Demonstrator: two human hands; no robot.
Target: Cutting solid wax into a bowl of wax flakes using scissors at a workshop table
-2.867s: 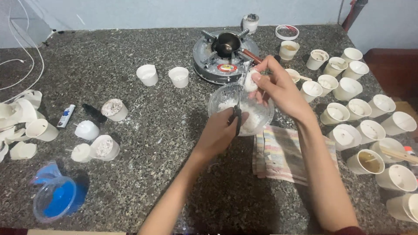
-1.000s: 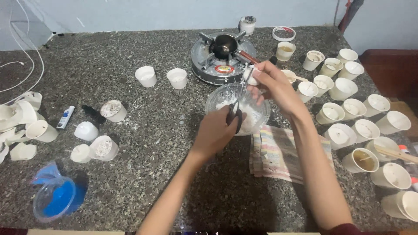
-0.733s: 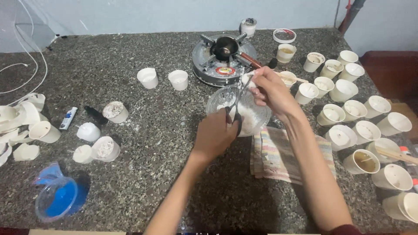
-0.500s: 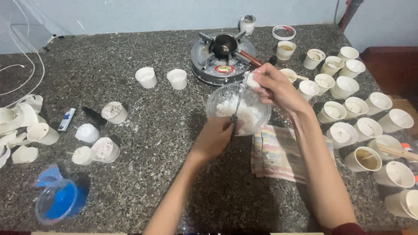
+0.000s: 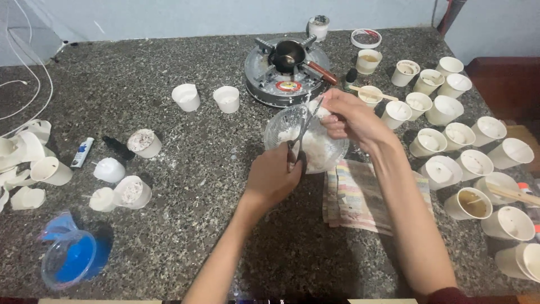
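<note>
While my hands work at the middle of the dark speckled counter (image 5: 185,236), the far left edge carries a heap of torn white cups (image 5: 25,163), one lying on its side. Near the front left corner sits a clear cup with blue inside (image 5: 70,259), close to the counter's near edge. Further in stand a small white tube (image 5: 83,152), two bare white candle lumps with wicks (image 5: 108,169), and two cups with speckled white filling (image 5: 143,142). Two upright white cups (image 5: 205,97) stand well apart from the rest, with open stone all round them.

My left hand (image 5: 274,179) is closed around the handles of the scissors (image 5: 301,135), whose blades point up over the clear bowl (image 5: 306,138), which holds white crumbly stuff and sits just below the stove. My right hand (image 5: 351,118) pinches a small white piece at the bowl's far rim; I cannot tell what it is.

Behind the bowl, a round metal stove (image 5: 287,81) bears a small dark pot. Under my right forearm lies a striped cloth (image 5: 360,194). To the right, a crowd of white paper cups (image 5: 467,146) fills the counter to its edge, some with pale wax, one brownish, some crossed by wooden sticks. Free room is mostly front centre.
</note>
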